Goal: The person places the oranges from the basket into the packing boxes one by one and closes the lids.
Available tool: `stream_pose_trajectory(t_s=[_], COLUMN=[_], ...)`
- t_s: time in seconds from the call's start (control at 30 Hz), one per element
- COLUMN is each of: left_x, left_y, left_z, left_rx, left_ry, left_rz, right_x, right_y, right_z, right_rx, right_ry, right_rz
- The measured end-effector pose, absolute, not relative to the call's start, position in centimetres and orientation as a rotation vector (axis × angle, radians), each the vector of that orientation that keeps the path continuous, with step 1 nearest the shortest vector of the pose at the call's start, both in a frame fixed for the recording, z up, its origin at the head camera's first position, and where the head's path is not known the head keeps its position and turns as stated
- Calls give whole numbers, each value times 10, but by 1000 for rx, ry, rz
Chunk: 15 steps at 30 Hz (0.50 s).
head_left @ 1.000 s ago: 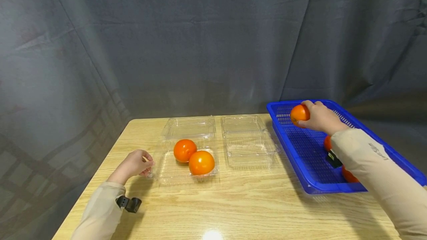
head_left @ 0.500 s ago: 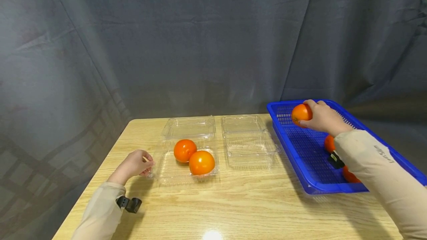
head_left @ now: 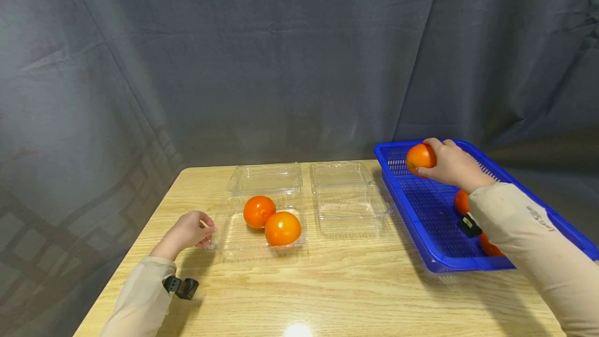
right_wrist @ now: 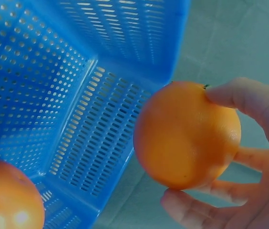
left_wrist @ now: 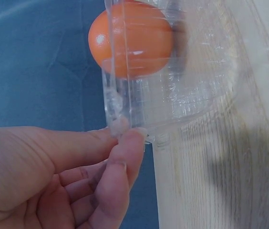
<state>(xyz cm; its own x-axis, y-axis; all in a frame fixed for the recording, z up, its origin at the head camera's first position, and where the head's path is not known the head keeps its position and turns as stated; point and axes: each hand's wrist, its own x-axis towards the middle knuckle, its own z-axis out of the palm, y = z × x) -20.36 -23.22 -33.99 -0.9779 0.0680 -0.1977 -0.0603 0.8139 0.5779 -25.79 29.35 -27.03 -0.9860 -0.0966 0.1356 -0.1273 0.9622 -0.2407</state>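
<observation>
My right hand (head_left: 451, 164) holds an orange (head_left: 420, 158) over the far end of the blue basket (head_left: 406, 222). In the right wrist view, thumb and fingers curl round this orange (right_wrist: 184, 136), the thumb near its green stem spot. At left, my left hand (head_left: 189, 230) pinches the near corner of a clear plastic clamshell box (head_left: 236, 248), thumb against fingertips, as the left wrist view shows at the box's rim (left_wrist: 120, 112). Inside that box sit two oranges, one farther back (head_left: 259, 211) and one at the front right (head_left: 283, 229).
A second clear clamshell box (head_left: 351, 212) stands with its lid up between the first box and the basket. More oranges (head_left: 461, 202) lie in the basket, partly behind my right sleeve. A grey curtain (head_left: 281, 66) hangs behind the wooden table (head_left: 327, 285).
My right hand and its orange have shifted only slightly, a touch right, then back left and a little up. My left hand, the boxes and their oranges stay put.
</observation>
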Motion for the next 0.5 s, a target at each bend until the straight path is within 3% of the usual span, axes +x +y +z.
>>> stream_pose_trajectory(t_s=[0.5], left_x=[-204], left_y=[-232], left_z=[-342], left_rx=[-8], left_ry=[2795], left_rz=[906], right_x=[-251], right_y=[280], right_z=[-265], right_rx=[139], right_ry=[-2962], right_rz=[388])
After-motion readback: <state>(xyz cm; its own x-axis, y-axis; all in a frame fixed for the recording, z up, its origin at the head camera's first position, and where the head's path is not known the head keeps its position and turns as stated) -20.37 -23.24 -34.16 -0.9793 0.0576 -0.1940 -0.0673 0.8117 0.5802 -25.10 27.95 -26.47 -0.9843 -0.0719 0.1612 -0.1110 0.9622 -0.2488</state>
